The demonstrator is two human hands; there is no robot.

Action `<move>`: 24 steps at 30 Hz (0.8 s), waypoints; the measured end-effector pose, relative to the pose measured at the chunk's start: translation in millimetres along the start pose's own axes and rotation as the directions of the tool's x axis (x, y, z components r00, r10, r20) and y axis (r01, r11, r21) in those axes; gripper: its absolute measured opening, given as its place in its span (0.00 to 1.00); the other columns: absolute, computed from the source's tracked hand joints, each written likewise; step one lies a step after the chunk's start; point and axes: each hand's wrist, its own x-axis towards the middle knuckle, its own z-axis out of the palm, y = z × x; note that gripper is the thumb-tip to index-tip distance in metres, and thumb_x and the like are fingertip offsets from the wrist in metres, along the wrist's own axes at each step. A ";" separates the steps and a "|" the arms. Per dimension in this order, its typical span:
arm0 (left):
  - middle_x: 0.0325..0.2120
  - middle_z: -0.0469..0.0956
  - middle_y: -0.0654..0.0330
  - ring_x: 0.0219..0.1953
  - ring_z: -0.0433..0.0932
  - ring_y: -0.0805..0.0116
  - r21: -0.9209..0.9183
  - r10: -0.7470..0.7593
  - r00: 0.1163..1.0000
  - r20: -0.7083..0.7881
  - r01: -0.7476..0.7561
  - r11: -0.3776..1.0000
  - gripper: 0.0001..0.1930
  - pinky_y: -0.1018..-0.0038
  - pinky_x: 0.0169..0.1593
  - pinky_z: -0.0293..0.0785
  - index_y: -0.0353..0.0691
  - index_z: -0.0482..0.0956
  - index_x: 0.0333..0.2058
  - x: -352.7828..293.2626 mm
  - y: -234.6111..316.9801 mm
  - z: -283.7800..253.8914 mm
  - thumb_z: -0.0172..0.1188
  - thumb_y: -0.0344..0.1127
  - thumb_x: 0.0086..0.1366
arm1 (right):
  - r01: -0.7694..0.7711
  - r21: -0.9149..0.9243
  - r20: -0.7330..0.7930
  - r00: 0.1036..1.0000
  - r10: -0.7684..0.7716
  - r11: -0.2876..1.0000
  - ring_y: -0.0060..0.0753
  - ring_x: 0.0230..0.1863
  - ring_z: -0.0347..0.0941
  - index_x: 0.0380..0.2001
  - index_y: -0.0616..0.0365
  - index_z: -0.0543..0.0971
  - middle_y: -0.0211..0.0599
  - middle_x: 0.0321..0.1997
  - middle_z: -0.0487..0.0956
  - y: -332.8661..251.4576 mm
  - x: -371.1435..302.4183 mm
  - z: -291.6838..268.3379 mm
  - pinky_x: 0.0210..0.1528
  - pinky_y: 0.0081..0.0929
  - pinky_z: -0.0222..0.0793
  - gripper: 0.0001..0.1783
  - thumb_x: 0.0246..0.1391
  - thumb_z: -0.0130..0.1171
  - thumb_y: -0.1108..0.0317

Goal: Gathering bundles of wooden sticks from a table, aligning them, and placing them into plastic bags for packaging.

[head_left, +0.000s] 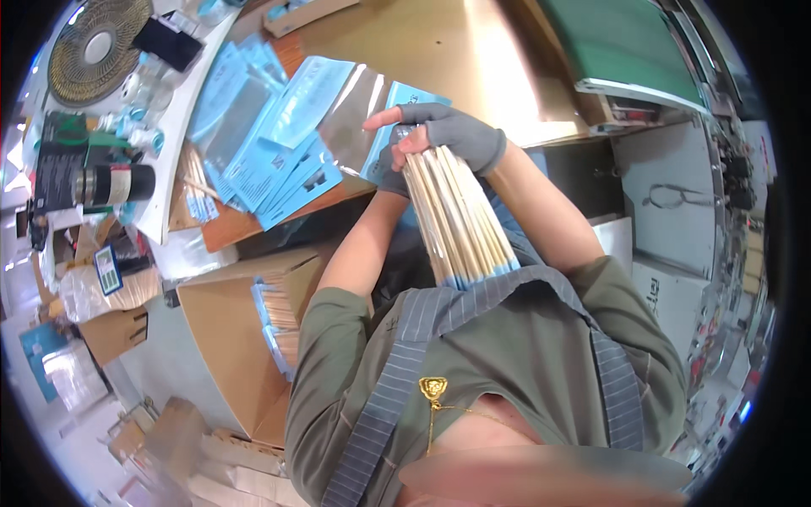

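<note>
Slanting chestward, bagged sticks [460, 220], right hand [463, 135] clamped on far end, hold of left hand [392, 179] unclear

Hands: two, left hand [394, 177] and right hand [456, 133], with one glove [481, 142] each. At the hands: one bundle of sticks [456, 215]; single sticks too tightly packed to count. Left of the hands: at least four blue bags [291, 148], overlap preventing an exact count; one smaller stick bunch [196, 182]. Farther left: one fan [97, 51], one flask [122, 183]. Below left: one open carton [224, 338], at least two stick packs [281, 313] inside.
</note>
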 end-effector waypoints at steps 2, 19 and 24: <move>0.29 0.79 0.51 0.35 0.78 0.54 0.195 0.094 0.995 -0.022 -0.088 0.977 0.19 0.66 0.34 0.72 0.43 0.75 0.38 -5.1 -1.4 10.3 0.47 0.52 0.64 | 0.044 0.084 -0.012 0.999 -0.043 0.995 0.26 0.34 0.75 0.51 0.63 0.72 0.40 0.31 0.79 5.0 -7.5 -18.4 0.38 0.22 0.70 0.27 0.46 0.58 0.65; 0.23 0.75 0.47 0.24 0.75 0.50 0.840 0.683 0.730 -0.013 -0.363 0.403 0.11 0.66 0.28 0.70 0.36 0.79 0.41 -46.4 111.6 44.7 0.54 0.33 0.62 | -0.050 0.025 -0.276 0.960 0.055 0.998 0.27 0.35 0.74 0.34 0.59 0.79 0.35 0.31 0.78 68.6 -6.5 -75.1 0.39 0.26 0.70 0.10 0.51 0.54 0.68; 0.27 0.78 0.49 0.27 0.79 0.55 0.772 0.683 0.730 -0.007 -0.431 0.468 0.13 0.69 0.32 0.73 0.36 0.79 0.44 -67.8 131.4 45.3 0.56 0.30 0.60 | 0.138 -0.221 -0.242 0.951 -0.191 0.965 0.23 0.34 0.72 0.33 0.60 0.78 0.34 0.33 0.78 77.1 -29.2 -44.0 0.39 0.26 0.70 0.12 0.55 0.53 0.62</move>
